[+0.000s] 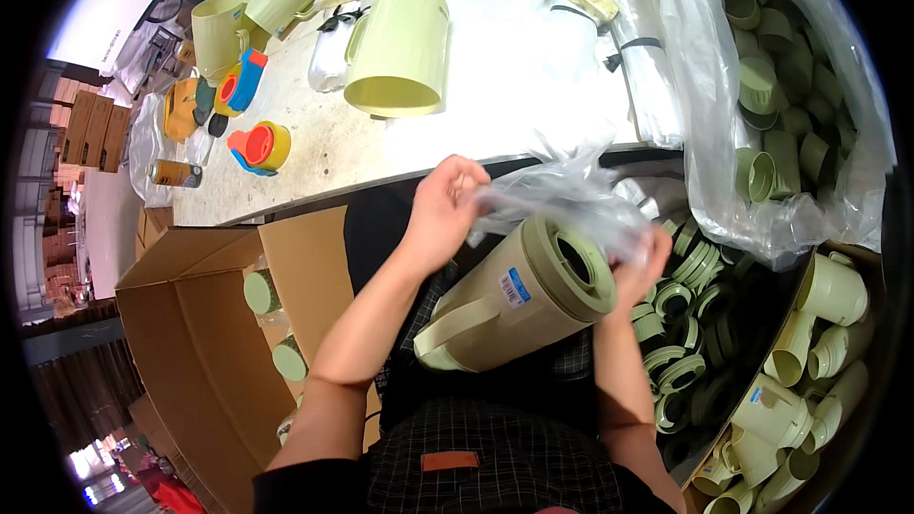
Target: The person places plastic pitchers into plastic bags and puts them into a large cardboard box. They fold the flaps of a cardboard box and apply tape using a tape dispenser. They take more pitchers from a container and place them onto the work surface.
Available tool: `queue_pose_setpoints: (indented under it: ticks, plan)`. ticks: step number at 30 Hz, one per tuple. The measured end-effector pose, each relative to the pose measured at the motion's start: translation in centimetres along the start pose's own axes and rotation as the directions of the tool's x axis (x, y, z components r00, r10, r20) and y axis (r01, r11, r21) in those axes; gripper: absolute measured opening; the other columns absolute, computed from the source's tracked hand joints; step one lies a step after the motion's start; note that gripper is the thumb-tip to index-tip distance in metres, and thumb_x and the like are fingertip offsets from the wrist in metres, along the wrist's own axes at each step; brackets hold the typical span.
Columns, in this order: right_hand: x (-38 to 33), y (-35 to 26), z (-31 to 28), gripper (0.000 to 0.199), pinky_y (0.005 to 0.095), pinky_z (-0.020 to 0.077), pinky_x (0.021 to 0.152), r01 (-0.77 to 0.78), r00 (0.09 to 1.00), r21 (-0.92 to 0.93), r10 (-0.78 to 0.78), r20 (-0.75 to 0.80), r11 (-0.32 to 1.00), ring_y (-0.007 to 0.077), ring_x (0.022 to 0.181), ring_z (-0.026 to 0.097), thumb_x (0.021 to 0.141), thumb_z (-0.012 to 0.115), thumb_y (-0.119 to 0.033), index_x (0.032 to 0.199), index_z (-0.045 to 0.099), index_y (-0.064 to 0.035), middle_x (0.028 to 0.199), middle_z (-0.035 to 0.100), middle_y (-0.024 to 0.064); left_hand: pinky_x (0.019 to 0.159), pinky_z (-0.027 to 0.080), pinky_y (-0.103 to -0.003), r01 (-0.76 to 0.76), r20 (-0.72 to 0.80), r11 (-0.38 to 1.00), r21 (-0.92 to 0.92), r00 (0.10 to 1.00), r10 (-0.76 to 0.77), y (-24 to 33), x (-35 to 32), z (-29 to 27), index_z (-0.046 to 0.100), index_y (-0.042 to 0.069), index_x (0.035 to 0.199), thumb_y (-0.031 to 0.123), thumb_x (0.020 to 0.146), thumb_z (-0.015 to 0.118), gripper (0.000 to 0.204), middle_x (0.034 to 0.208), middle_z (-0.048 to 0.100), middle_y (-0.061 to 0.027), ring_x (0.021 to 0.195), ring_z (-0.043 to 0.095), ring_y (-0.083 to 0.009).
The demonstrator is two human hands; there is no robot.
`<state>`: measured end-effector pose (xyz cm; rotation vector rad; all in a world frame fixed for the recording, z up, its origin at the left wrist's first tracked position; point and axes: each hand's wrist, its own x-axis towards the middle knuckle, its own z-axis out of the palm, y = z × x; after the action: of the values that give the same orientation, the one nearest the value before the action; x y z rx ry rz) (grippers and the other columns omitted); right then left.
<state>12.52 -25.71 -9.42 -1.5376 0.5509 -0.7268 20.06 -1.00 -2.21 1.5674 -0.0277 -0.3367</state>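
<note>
"So, what shows at the lower left of the frame?"

"An open cardboard box (181,362), round green tops (289,359) showing in it. Above, two tape dispensers (257,148) in red, blue and yellow are on the bench (319,152), with a pale jug body (400,48) farther right, at the upper middle."

"And the left hand (447,198)?"

"Near the centre, fingers nearly closed, pinching clear plastic film (557,192)."

"Where's the olive-green jug (505,300)?"

"Mid-frame, tilted across the person's lap, base to the lower left, ringed top to the right, just below the film."

"The right hand (640,271)?"

"Beside that top, fingers curled on the film's other end, which is blurred."

"Farther right?"

"Dark green rings (678,373) in a heap, then pale green jugs (769,411) piled at the lower right."
</note>
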Motion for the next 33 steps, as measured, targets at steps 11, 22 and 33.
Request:
queue_pose_setpoints:
  ticks: [11, 22, 33]
  plan:
    - [-13.2, -5.1, -1.3, 0.066, 0.0404, 0.0492, 0.096, 0.023, 0.104, -0.271, 0.267, 0.958, 0.962, 0.0286, 0.115, 0.061, 0.078, 0.077, -0.002, 0.136, 0.046, 0.0016, 0.122, 0.062, 0.0155, 0.058, 0.05, -0.044, -0.001, -0.262, 0.521, 0.854, 0.864, 0.431, -6.6, -22.3, -4.4, 0.055, 0.004, 0.118, 0.003, 0.075, 0.068, 0.046, 0.099, 0.056, -0.0168, 0.078, 0.061, -0.0363]
    - [-23.7, -17.4, 12.7, 0.078, 0.0318, 0.0514, 0.083, -0.338, -0.629, 0.091, -0.297, 0.719, 0.937, 0.0204, 0.1, 0.064, 0.077, 0.079, -0.001, 0.146, 0.042, -0.0039, 0.128, 0.058, 0.0122, 0.087, 0.05, -0.041, 0.487, -0.869, 0.756, 0.439, 0.444, 0.218, -14.2, -46.7, -16.5, 0.058, 0.002, 0.122, 0.027, 0.093, 0.058, 0.038, 0.115, 0.065, -0.0196, 0.103, 0.062, -0.0334]
    - [-10.6, -9.9, 17.9, 0.044, 0.0317, 0.0478, 0.079, 0.545, 0.188, 0.126, -0.268, 0.945, 0.829, 0.0202, 0.085, 0.056, 0.078, 0.073, -0.001, 0.119, 0.058, -0.0013, 0.096, 0.058, 0.0091, 0.083, 0.053, -0.043, 0.348, -0.715, 0.698, -0.626, 0.104, -0.692, -26.3, -53.0, -18.9, 0.056, -0.002, 0.127, 0.025, 0.099, 0.043, 0.041, 0.112, 0.066, -0.0161, 0.096, 0.065, -0.0299]
